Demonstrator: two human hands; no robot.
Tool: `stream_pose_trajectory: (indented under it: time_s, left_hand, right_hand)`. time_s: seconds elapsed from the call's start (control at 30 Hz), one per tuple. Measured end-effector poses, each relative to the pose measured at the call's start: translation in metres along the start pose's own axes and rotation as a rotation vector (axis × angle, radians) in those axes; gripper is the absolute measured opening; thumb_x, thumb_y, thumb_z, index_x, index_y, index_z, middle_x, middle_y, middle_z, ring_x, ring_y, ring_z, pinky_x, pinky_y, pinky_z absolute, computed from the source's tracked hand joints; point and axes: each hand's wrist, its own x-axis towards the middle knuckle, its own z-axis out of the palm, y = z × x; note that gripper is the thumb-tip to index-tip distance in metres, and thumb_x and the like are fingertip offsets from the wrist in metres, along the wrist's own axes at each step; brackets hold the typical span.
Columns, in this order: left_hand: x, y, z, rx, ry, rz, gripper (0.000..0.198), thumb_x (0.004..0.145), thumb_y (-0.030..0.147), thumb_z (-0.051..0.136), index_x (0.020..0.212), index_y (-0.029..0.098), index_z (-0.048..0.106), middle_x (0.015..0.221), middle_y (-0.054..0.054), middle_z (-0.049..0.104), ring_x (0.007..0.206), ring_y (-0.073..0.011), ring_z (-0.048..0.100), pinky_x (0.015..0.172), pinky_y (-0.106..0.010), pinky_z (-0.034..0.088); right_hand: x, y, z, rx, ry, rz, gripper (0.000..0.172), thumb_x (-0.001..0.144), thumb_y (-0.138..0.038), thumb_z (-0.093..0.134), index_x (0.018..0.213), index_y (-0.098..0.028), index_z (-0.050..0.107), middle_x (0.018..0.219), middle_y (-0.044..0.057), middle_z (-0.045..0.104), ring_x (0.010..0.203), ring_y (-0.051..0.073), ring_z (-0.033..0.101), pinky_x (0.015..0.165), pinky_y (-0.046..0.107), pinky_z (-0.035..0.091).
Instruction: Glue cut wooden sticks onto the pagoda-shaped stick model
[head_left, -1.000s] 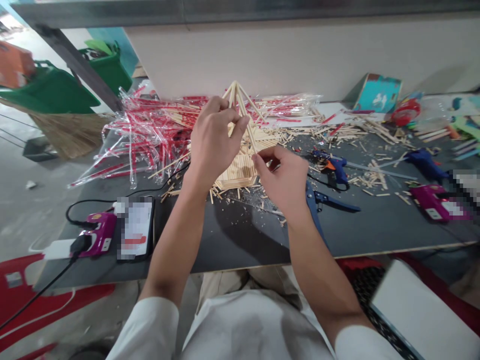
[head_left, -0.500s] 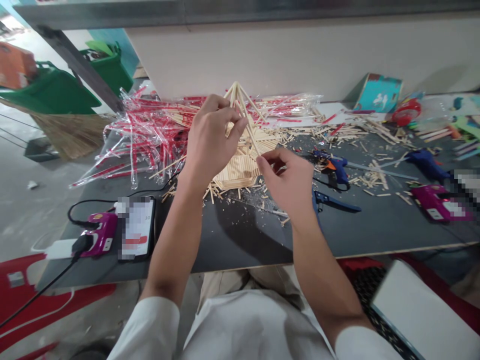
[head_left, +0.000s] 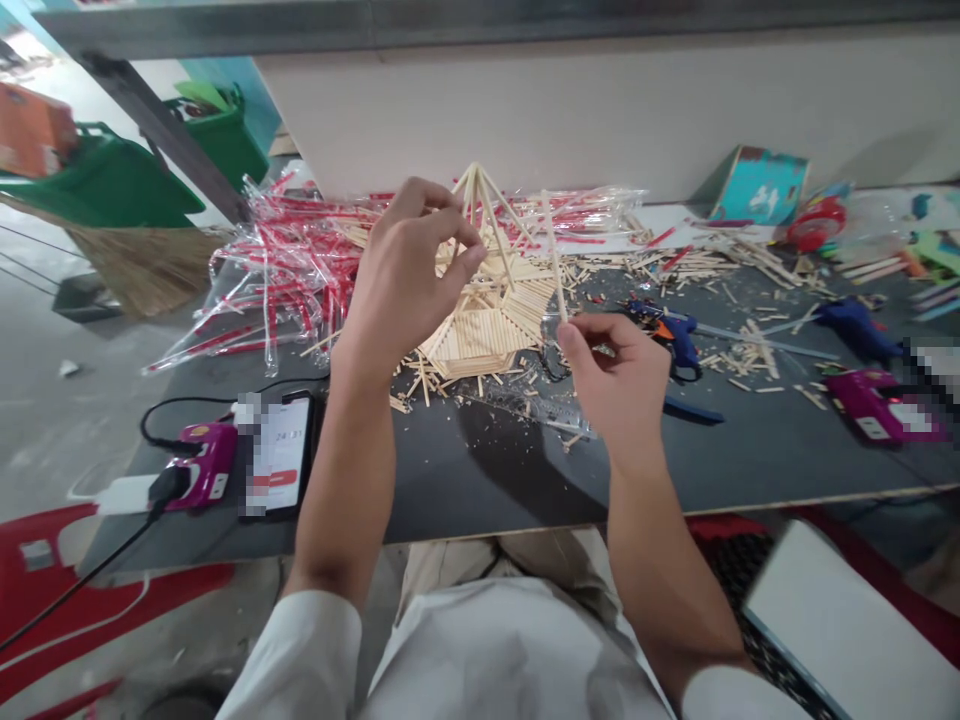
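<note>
A model built of thin wooden sticks [head_left: 480, 337] stands mid-table, with a layered base and a peaked frame of sloping sticks above. Pinched upright between the thumb and finger of my right hand [head_left: 619, 375] is a single wooden stick [head_left: 555, 255], just right of the model and apart from it. My left hand [head_left: 416, 270] hovers at the left of the peaked frame, its fingers curved and apart, with nothing visible in them. It hides part of the frame, so I cannot tell whether it touches.
Plastic-wrapped bundles of red-tipped sticks [head_left: 277, 270] lie behind and left. Blue glue guns [head_left: 679, 345] rest at right among stick scraps. A phone [head_left: 277, 455] and a purple power adapter [head_left: 202, 465] with cables lie front left. Another purple adapter [head_left: 874, 405] is at right.
My right hand has moved right, away from the frame, with a stick now standing clearly in its pinch. My left hand has shifted slightly left from the peak.
</note>
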Motion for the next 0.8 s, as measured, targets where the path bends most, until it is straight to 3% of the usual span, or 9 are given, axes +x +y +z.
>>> stream_pose_trajectory:
  time_s: [0.2,0.37,0.47,0.67,0.73,0.8]
  left_hand:
    - [-0.002,0.009,-0.013,0.031,0.005,0.024,0.006,0.095,0.030,0.069,0.099,0.029,0.074,0.118,-0.008,0.063,0.108,-0.0270,0.064,0.094,-0.047,0.059]
    - [-0.001,0.007,0.000,0.042,-0.020,0.109,0.011,0.085,0.023,0.080,0.090,0.028,0.072,0.111,-0.008,0.063,0.109,-0.0305,0.062,0.095,-0.055,0.056]
    - [0.001,0.009,0.009,0.058,-0.032,0.143,0.016,0.081,0.022,0.083,0.087,0.028,0.070,0.115,-0.008,0.063,0.118,-0.0339,0.058,0.098,-0.058,0.053]
    - [0.002,0.013,0.016,0.104,-0.099,0.203,0.009,0.089,0.026,0.077,0.095,0.031,0.071,0.127,-0.005,0.065,0.128,-0.0334,0.052,0.104,-0.060,0.048]
    - [0.002,0.013,0.017,0.124,-0.110,0.222,0.005,0.095,0.026,0.070,0.093,0.030,0.072,0.129,-0.006,0.066,0.128,-0.0319,0.052,0.104,-0.059,0.048]
    - [0.002,0.013,0.018,0.133,-0.126,0.220,0.015,0.100,0.025,0.061,0.092,0.030,0.073,0.130,-0.005,0.066,0.129,-0.0303,0.050,0.105,-0.058,0.047]
  right_hand:
    - [-0.014,0.039,-0.027,-0.220,0.013,0.063,0.030,0.089,-0.049,0.072,0.093,-0.020,0.077,0.077,0.005,0.075,0.064,0.020,0.064,0.066,0.035,0.051]
    - [-0.015,0.067,-0.031,-0.432,-0.047,0.000,0.026,0.092,-0.043,0.066,0.090,-0.018,0.075,0.080,0.009,0.076,0.073,0.026,0.068,0.077,0.042,0.050]
    - [-0.015,0.070,-0.031,-0.468,-0.101,-0.008,0.024,0.093,-0.039,0.064,0.092,-0.018,0.075,0.083,0.010,0.076,0.075,0.026,0.067,0.077,0.042,0.049]
    - [-0.012,0.064,-0.030,-0.457,-0.061,-0.097,0.021,0.094,-0.034,0.064,0.096,-0.017,0.076,0.091,0.011,0.077,0.079,0.025,0.067,0.080,0.040,0.051]
    - [-0.012,0.064,-0.029,-0.438,-0.054,-0.130,0.020,0.095,-0.033,0.064,0.096,-0.017,0.076,0.092,0.011,0.077,0.080,0.024,0.067,0.079,0.039,0.052]
    - [-0.014,0.065,-0.028,-0.417,-0.053,-0.157,0.019,0.095,-0.032,0.064,0.096,-0.017,0.076,0.092,0.010,0.077,0.080,0.024,0.068,0.079,0.038,0.053]
